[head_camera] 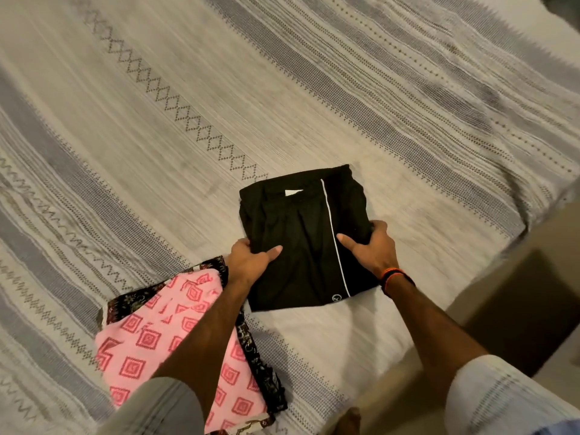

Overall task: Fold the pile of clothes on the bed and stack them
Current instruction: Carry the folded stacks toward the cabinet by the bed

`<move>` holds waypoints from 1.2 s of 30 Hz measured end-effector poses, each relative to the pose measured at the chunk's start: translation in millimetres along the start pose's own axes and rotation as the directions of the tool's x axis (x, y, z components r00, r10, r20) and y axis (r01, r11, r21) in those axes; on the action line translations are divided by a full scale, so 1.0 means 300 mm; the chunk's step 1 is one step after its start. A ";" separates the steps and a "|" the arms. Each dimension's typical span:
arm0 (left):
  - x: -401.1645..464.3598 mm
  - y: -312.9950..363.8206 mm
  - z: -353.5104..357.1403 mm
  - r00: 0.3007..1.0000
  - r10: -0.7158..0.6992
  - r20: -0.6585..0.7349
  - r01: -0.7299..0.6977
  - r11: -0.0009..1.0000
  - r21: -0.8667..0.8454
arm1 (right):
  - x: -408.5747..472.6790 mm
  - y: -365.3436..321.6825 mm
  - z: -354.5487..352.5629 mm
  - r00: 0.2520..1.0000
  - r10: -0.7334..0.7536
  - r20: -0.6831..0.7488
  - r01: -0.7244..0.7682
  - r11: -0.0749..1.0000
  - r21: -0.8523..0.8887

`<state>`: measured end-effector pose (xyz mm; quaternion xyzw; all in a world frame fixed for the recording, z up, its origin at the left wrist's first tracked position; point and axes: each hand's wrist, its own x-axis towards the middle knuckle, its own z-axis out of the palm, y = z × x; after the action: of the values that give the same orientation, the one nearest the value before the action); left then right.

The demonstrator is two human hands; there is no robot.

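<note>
A folded black garment (301, 221) with a thin white stripe lies on the bed near its front edge. My left hand (248, 262) grips its left side, thumb on top and fingers tucked under. My right hand (372, 246) grips its right side the same way, with an orange and black band on the wrist. To the left, under my left forearm, sits a stack of folded clothes: a pink piece with red diamond print (150, 340) on top of a dark floral piece (263, 372).
The bed is covered by a cream and grey striped spread (157, 136) with zigzag and diamond bands, open across the far side. The bed's edge runs down the right side, with floor (527, 293) beyond it.
</note>
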<state>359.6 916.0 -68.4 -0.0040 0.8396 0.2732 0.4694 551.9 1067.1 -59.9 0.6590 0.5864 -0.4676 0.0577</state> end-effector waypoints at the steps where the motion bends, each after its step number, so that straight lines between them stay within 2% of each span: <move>1: 0.004 0.003 0.010 1.000 -0.006 0.030 0.006 1.000 -0.001 | 0.006 -0.005 0.001 1.000 0.020 0.023 -0.021 0.999 0.045; 3: 0.003 0.007 0.022 0.999 0.004 0.045 -0.005 1.000 0.029 | 0.011 -0.013 0.009 0.998 -0.017 0.059 0.015 0.999 0.043; 6: -0.018 0.014 0.046 0.996 0.090 0.022 -0.091 0.995 0.044 | 0.002 -0.021 0.016 0.990 -0.110 0.085 0.107 0.994 0.032; 11: -0.086 0.040 0.036 0.978 0.203 0.054 -0.202 0.979 -0.010 | -0.050 -0.030 -0.005 0.978 -0.193 0.076 0.190 0.981 0.036; 15: -0.182 0.091 0.025 0.968 0.241 0.072 -0.241 0.970 -0.015 | -0.132 -0.051 -0.072 0.974 -0.216 0.061 0.213 0.975 0.059; 19: -0.335 0.158 0.022 0.943 0.307 0.129 -0.307 0.952 -0.018 | -0.275 -0.048 -0.193 0.974 -0.227 0.013 0.224 0.968 0.111; 23: -0.508 0.221 0.043 0.904 0.389 0.177 -0.389 0.921 -0.038 | -0.430 -0.010 -0.344 0.965 -0.239 -0.106 0.254 0.952 0.172; 30: -0.853 0.333 0.172 0.798 0.533 0.280 -0.542 0.839 -0.052 | -0.706 0.125 -0.625 0.926 -0.215 -0.310 0.304 0.912 0.275; 36: -1.158 0.399 0.402 0.640 0.643 0.420 -0.701 0.713 -0.023 | -0.930 0.370 -0.897 0.858 -0.149 -0.492 0.339 0.883 0.325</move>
<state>617.1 986.8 211.2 0.3978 0.6835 0.3623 0.4932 826.2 1000.6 228.1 0.6654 0.5554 -0.4144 -0.2775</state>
